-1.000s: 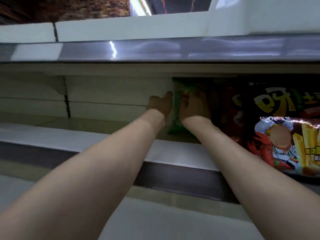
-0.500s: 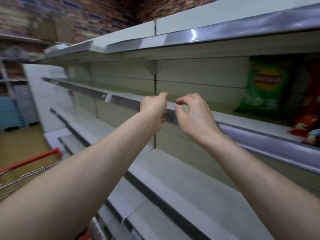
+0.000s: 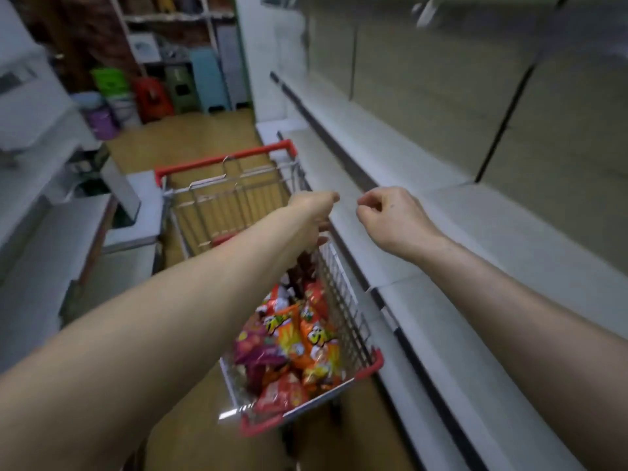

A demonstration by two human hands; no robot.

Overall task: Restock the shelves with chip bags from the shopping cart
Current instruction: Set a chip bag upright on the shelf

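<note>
A wire shopping cart [image 3: 343, 294] with red trim stands below me, beside the shelving. Several orange, red and purple chip bags [image 3: 295, 348] lie piled in its near end. My left hand [image 3: 314, 215] hangs over the cart's right wall, fingers pointing down, holding nothing. My right hand [image 3: 390, 215] hovers over the edge of a bare grey shelf [image 3: 492, 239], fingers loosely curled and empty. No shelved bags are in view.
Grey shelves [image 3: 441, 334] run along the right in tiers. A counter [image 3: 68, 212] stands at the left. Coloured stools and bins [image 3: 176, 86] sit at the far end of the wooden floor [image 3: 204, 137].
Both hands let go of the green bag on the upper shelf and drew back. My view swung left and down to the cart, and the hands now hang over it.
</note>
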